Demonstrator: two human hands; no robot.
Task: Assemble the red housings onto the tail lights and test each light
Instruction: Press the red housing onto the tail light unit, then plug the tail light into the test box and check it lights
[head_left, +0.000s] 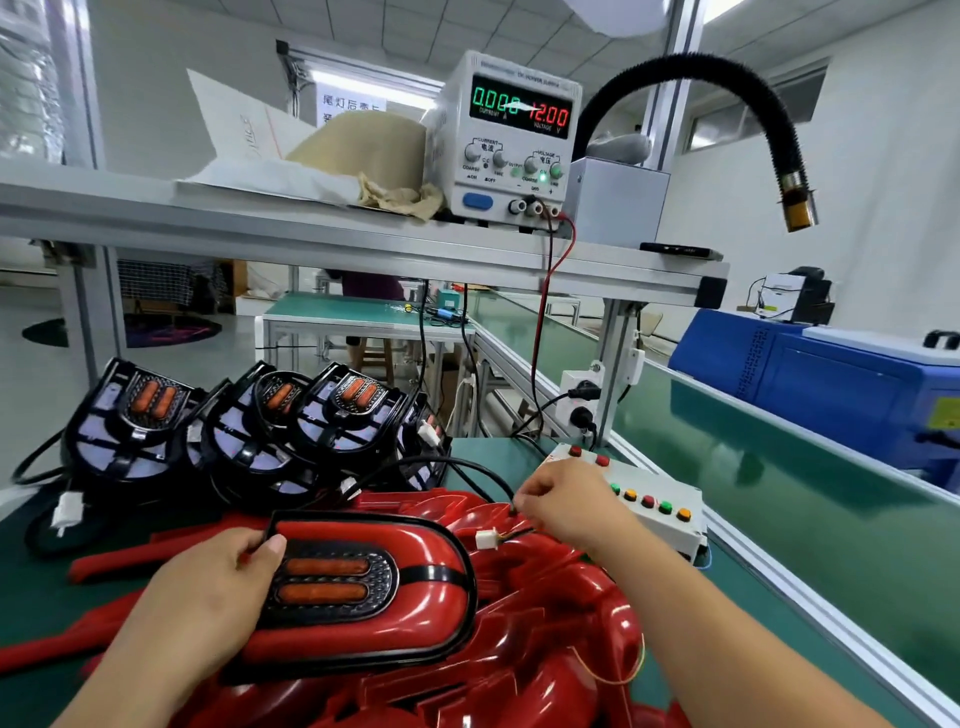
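Note:
An assembled tail light with its red housing (415, 597) lies across a pile of loose red housings (545, 623). My left hand (208, 597) grips its left end, thumb on the dark lens with two orange strips. My right hand (566, 506) pinches the light's black cable (467, 467) just above the test box. A white connector (487, 539) on coloured wires lies just left of that hand. Several bare black tail lights (249, 426) stand in a row behind. The power supply (511, 137) on the shelf reads 0.000 and 12.00.
A white test box (670, 525) with red, green and orange buttons sits at the right. Red and black leads (545, 322) hang from the supply. A green conveyor (779, 493) runs along the right, with a blue machine (831, 379) beyond. A black flexible hose (727, 93) arches overhead.

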